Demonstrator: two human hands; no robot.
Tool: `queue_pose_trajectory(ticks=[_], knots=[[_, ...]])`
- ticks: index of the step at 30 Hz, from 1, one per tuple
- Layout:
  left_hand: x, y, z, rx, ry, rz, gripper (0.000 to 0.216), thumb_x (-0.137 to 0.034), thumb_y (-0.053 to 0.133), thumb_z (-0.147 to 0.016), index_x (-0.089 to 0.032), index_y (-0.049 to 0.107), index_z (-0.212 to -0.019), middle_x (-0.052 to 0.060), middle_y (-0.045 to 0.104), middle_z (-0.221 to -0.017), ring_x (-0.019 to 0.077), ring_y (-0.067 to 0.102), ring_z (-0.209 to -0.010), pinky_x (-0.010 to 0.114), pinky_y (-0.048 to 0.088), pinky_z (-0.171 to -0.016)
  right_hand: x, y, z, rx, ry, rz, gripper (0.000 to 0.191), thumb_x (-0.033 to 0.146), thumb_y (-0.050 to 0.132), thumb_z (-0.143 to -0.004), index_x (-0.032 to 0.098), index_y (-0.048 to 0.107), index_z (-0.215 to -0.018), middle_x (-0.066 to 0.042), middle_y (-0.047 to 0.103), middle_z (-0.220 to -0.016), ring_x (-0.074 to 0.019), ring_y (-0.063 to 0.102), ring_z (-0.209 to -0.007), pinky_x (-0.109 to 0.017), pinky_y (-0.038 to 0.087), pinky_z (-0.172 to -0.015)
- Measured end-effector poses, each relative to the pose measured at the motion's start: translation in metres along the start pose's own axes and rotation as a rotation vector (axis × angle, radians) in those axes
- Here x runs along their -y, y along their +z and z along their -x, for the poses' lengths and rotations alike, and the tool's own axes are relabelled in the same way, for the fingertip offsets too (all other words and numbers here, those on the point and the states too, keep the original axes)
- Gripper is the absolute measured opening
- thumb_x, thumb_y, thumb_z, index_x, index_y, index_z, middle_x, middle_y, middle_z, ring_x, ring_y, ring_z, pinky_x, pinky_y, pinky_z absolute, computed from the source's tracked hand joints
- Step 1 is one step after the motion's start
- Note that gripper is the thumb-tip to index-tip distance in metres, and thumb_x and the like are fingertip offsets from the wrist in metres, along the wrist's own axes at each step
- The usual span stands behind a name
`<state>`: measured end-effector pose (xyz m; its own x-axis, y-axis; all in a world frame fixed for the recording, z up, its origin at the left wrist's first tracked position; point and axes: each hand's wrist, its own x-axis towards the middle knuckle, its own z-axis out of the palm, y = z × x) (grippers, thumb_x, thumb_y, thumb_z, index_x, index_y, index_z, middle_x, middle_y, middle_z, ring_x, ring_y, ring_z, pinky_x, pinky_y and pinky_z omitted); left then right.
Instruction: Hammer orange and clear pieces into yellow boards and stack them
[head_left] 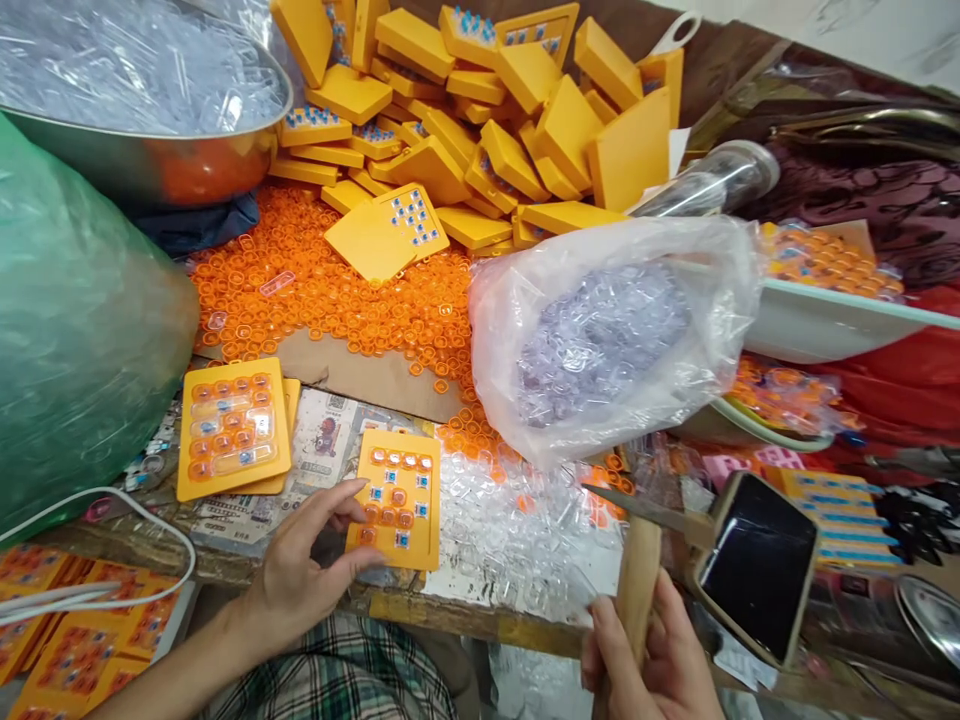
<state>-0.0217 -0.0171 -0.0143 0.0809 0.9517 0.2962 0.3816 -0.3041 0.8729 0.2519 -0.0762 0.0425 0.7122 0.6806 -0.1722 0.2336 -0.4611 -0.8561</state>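
Observation:
A yellow plastic panel (421,520) lies on the bench in front of me, with orange rings and small blue-and-clear pieces set in it. At its left edge is my left hand (311,550), thumb and forefinger apart, fingertips at the panel. My right hand (652,650) grips the wooden handle of a hammer (639,580); its steel head has a pointed end facing left. Between the right thumb and forefinger there seems to be a small clear plastic piece (579,585). Loose clear pieces (502,540) lie between the panel and the hammer.
Two stacked yellow panels (191,470) sit at left, beside a green bag (82,330). Behind are a heap of orange rings (322,290), piled yellow panels (442,170) and a metal basin (225,150). A plastic bag (499,330) of clear pieces and a phone (757,570) are at right.

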Motion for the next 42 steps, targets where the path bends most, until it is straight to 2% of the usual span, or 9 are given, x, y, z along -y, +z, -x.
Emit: queue_pose_trajectory(ticks=[6,13,17,20,24,27,29,34,42], knots=[[-0.016,0.012,-0.045,0.002,0.201,-0.126,0.018,-0.016,0.062,-0.088,-0.017,0.062,-0.106,0.005,0.070,-0.093,0.0160,0.064,-0.086,0.030,0.054,-0.079,-0.001,0.004,-0.021,0.078,0.022,-0.084,0.085,0.048,0.075,-0.073,0.025,0.039,-0.146,0.008,0.051,-0.054,-0.0099,0.044,-0.046,-0.019,0.038,-0.041],[-0.044,0.069,-0.068,0.600,0.359,-0.463,0.019,-0.005,0.053,-0.083,-0.016,0.062,-0.071,0.004,0.067,-0.078,0.0210,0.058,-0.078,0.035,0.049,-0.070,-0.002,0.008,-0.004,0.047,0.001,-0.125,0.082,0.047,0.075,-0.074,0.027,0.041,-0.146,0.005,0.057,-0.066,-0.0080,0.045,-0.046,-0.020,0.039,-0.042],[-0.059,0.073,-0.068,0.882,0.335,-0.557,0.012,-0.004,0.057,-0.074,-0.014,0.061,-0.073,0.006,0.067,-0.083,0.0225,0.059,-0.085,0.037,0.048,-0.078,-0.006,0.007,0.010,0.002,-0.004,-0.169,0.078,0.042,0.076,-0.075,0.027,0.043,-0.144,0.005,0.059,-0.070,-0.0075,0.046,-0.047,-0.019,0.041,-0.043],[-0.066,0.072,-0.067,0.978,0.396,-0.611,0.015,-0.005,0.061,-0.067,-0.010,0.062,-0.080,0.011,0.066,-0.086,0.0245,0.059,-0.085,0.039,0.048,-0.081,-0.016,0.013,0.023,-0.004,0.026,-0.200,0.075,0.042,0.076,-0.074,0.026,0.046,-0.141,0.003,0.063,-0.076,-0.0080,0.048,-0.045,-0.021,0.042,-0.039],[-0.058,0.073,-0.056,0.896,0.508,-0.544,0.026,-0.007,0.061,-0.067,-0.010,0.058,-0.092,0.011,0.065,-0.088,0.0262,0.060,-0.084,0.041,0.049,-0.077,-0.034,0.028,0.033,0.015,-0.064,-0.132,0.067,0.040,0.077,-0.074,0.022,0.054,-0.134,-0.003,0.072,-0.088,-0.0167,0.066,-0.065,-0.027,0.057,-0.059],[-0.046,0.069,-0.047,0.718,0.449,-0.309,0.029,-0.007,0.051,-0.081,-0.014,0.052,-0.109,0.010,0.066,-0.099,0.0237,0.062,-0.090,0.038,0.051,-0.080,-0.039,0.040,0.032,0.126,-0.255,-0.059,0.060,0.033,0.077,-0.074,0.021,0.058,-0.130,-0.005,0.075,-0.097,-0.0219,0.071,-0.089,-0.035,0.056,-0.088],[-0.041,0.061,-0.043,0.610,0.374,-0.147,0.034,-0.008,0.044,-0.088,-0.016,0.045,-0.121,0.009,0.067,-0.104,0.0205,0.064,-0.092,0.034,0.053,-0.081,-0.034,0.049,0.030,0.211,-0.324,-0.099,0.059,0.029,0.074,-0.077,0.023,0.055,-0.133,-0.006,0.075,-0.105,-0.0222,0.071,-0.098,-0.038,0.054,-0.094],[-0.045,0.037,-0.041,0.577,0.264,0.031,0.045,-0.009,0.039,-0.093,-0.018,0.030,-0.136,0.010,0.064,-0.115,0.0202,0.065,-0.100,0.034,0.057,-0.084,-0.007,0.067,0.027,0.314,-0.228,-0.286,0.054,0.028,0.071,-0.080,0.026,0.056,-0.132,-0.004,0.075,-0.097,-0.0198,0.073,-0.088,-0.036,0.060,-0.083],[-0.045,0.007,-0.018,0.515,0.302,0.048,0.044,-0.011,0.044,-0.095,-0.021,0.032,-0.136,0.010,0.067,-0.114,0.0198,0.066,-0.102,0.033,0.058,-0.085,0.011,0.076,0.042,0.519,-0.006,-0.351,0.062,0.032,0.078,-0.074,0.022,0.056,-0.132,-0.003,0.075,-0.087,-0.0206,0.073,-0.077,-0.031,0.062,-0.068]])
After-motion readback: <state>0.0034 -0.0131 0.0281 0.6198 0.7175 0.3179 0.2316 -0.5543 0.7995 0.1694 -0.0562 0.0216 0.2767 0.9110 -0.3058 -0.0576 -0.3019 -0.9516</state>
